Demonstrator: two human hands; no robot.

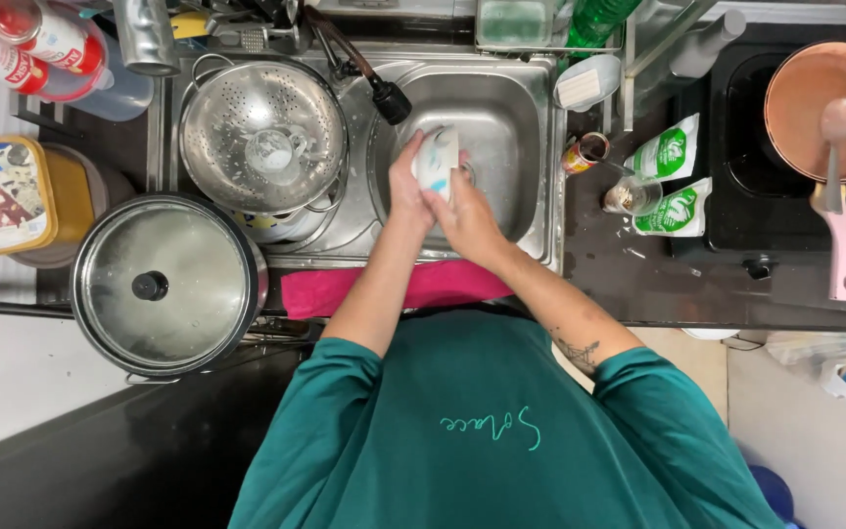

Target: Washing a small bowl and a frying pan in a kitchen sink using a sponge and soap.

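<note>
Steel sink (531,147), set in a dark desk (638,284). Above the basin, left hand (405,191) and right hand (462,217) hold a white cup (436,157); fingers (421,184) clamped around it. Colander (261,132) just beside.

A home kitchen: steel sink (531,147), colander (261,132), lidded pot (164,284), and stove pan (824,108).
</note>
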